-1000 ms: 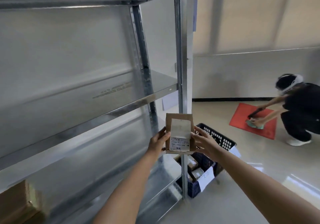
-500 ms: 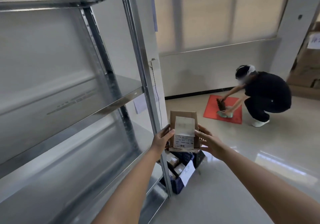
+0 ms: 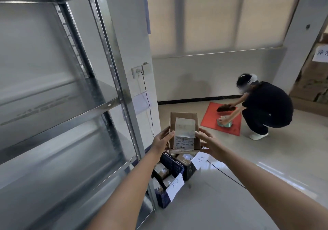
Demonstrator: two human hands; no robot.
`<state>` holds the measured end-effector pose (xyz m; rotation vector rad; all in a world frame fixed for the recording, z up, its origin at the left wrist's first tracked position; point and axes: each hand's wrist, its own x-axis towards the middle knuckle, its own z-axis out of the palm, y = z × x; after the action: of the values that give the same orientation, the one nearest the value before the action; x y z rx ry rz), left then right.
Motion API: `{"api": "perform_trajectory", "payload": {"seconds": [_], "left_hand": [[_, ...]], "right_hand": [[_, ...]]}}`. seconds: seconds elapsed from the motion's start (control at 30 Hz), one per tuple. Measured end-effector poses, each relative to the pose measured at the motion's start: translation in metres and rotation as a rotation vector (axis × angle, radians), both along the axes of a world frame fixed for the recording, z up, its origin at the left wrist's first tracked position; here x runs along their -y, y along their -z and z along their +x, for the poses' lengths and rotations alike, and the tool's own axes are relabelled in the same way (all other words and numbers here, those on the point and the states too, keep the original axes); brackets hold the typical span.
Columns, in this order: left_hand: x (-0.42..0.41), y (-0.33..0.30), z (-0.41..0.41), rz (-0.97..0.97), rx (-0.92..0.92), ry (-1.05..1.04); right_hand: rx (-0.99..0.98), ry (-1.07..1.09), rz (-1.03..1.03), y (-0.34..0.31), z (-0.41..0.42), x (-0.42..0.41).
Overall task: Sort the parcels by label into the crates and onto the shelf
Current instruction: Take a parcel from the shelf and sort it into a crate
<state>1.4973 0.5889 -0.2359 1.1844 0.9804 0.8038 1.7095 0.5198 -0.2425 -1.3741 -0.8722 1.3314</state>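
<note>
A small brown cardboard parcel (image 3: 184,132) with a white label faces me, held between both hands. My left hand (image 3: 162,141) grips its left edge and my right hand (image 3: 207,143) grips its right edge. Below it on the floor stand two dark crates with several parcels inside: a blue crate (image 3: 163,197) with a handwritten paper tag, and a black crate (image 3: 190,171) with its own tag. The metal shelf (image 3: 106,105) fills the left side.
A person in black (image 3: 264,105) squats on the floor at the right over a red mat (image 3: 223,121). A black cable (image 3: 229,176) runs across the floor by the crates. Stacked cardboard (image 3: 312,80) stands at the far right.
My view has swung right, away from the shelf towards the crates and room. Both hands keep the parcel; a second crate and the cardboard stack have come into view.
</note>
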Motion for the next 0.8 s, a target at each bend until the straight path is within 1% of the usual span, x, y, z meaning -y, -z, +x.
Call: {"api": "perform_trajectory", "payload": {"seconds": [0.17,0.4,0.63,0.8], "left_hand": [[-0.014,0.003,0.042,0.002,0.021,-0.008],[-0.048,0.006,0.072,-0.008,0.02,-0.006],[-0.118,0.009,0.102,0.016,0.005,0.085],[-0.168,0.007,0.129,0.024,0.032,0.17]], "right_hand": [[-0.006,-0.033,-0.004,-0.002,0.046,-0.016],[-0.034,-0.034,-0.023,0.006,0.077,-0.052],[-0.033,0.06,-0.028,0.004,0.1,-0.102],[-0.026,0.172,-0.026,-0.007,0.119,-0.137]]}}
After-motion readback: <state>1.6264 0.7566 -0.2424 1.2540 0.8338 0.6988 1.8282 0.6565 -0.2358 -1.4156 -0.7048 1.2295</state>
